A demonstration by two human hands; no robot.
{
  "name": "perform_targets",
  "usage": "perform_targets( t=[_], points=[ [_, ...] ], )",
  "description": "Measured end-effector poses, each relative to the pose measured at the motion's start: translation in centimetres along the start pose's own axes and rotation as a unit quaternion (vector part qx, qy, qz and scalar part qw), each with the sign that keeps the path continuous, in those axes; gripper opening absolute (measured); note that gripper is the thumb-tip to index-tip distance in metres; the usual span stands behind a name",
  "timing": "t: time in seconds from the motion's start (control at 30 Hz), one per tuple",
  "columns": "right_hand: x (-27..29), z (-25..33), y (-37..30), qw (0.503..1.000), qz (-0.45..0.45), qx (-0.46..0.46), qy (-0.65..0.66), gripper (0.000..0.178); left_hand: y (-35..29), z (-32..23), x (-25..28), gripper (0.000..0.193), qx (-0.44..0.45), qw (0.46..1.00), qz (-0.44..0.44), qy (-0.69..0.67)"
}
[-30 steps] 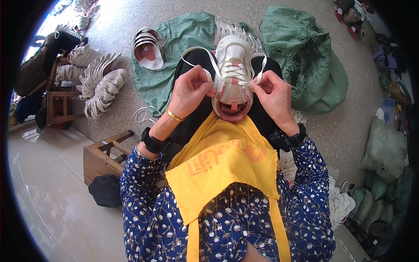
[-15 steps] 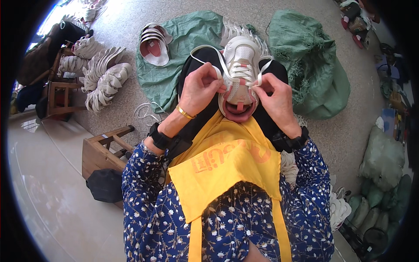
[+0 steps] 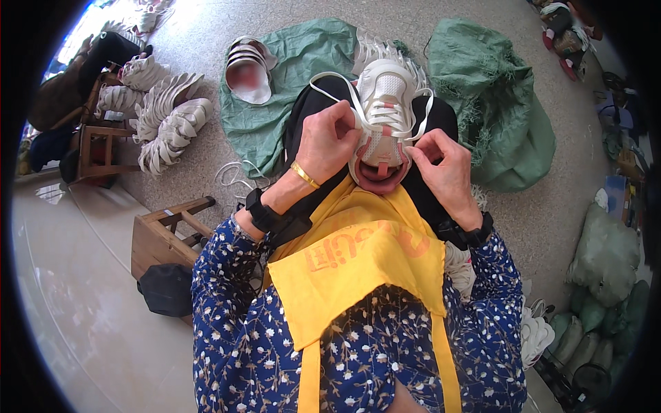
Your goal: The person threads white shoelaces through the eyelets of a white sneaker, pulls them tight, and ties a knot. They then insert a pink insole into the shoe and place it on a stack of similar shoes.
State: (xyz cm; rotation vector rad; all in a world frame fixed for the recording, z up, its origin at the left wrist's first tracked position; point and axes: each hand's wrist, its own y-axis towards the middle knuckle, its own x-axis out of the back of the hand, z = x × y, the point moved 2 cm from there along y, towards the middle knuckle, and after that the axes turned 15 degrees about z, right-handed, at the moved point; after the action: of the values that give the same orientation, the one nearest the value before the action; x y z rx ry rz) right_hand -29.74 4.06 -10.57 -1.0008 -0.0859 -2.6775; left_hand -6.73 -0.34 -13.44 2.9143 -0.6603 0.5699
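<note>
A white and pink sneaker [image 3: 385, 86] sits between my knees, its heel and pink-lined opening towards me. A flat white shoelace [image 3: 428, 113] crosses its tongue and rises in a loose loop on each side. At the sneaker's left edge, my left hand [image 3: 329, 140] is closed in a pinch by the eyelets, on the lace as far as it shows; its fingertips are partly hidden. Beside the right eyelets, my right hand [image 3: 444, 165] has thumb and forefinger brought together at the lace, the other fingers curled.
Green woven sheeting [image 3: 303, 51] lies ahead, with nested shoe uppers [image 3: 258, 89] on it. A bulging green sack [image 3: 509, 124] stands to the right. Stacked white shoe parts [image 3: 175, 127] lie at left, near a wooden stool [image 3: 162, 241] with a dark cap [image 3: 165, 289].
My right hand has shifted slightly right and down, away from the sneaker's middle. My left hand has turned, with its knuckles higher. The lace loops still stand on both sides.
</note>
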Motion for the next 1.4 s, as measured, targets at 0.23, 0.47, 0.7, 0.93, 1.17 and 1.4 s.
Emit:
perform_targets(
  t=[0.23,0.47,0.7,0.93,1.17,1.4],
  points=[
    [-0.3,1.8,0.0,0.993,-0.009,0.095,-0.063,0.021,0.4,-1.2,-1.6,0.013,-0.126,0.984,-0.047,0.12],
    [-0.6,1.5,0.4,0.983,-0.004,0.114,-0.143,0.019,-0.1,-0.7,-1.0,0.022,-0.048,0.998,-0.018,0.026],
    [-1.4,0.7,0.5,0.99,-0.024,0.072,-0.116,0.019,-1.1,-2.2,-1.2,0.036,-0.11,0.977,-0.013,0.181],
    [-1.5,1.2,0.7,0.96,-0.041,0.165,-0.223,0.023,-1.3,-2.0,-1.3,0.026,-0.107,0.956,-0.005,0.274],
    [-1.7,1.8,1.3,0.907,0.051,0.14,-0.394,0.017,-1.2,-1.3,-2.2,0.016,-0.079,0.935,0.021,0.344],
    [-1.0,1.3,2.3,0.906,0.031,0.158,-0.392,0.012,-0.2,-0.5,-2.5,0.015,-0.084,0.951,-0.002,0.296]
  ],
)
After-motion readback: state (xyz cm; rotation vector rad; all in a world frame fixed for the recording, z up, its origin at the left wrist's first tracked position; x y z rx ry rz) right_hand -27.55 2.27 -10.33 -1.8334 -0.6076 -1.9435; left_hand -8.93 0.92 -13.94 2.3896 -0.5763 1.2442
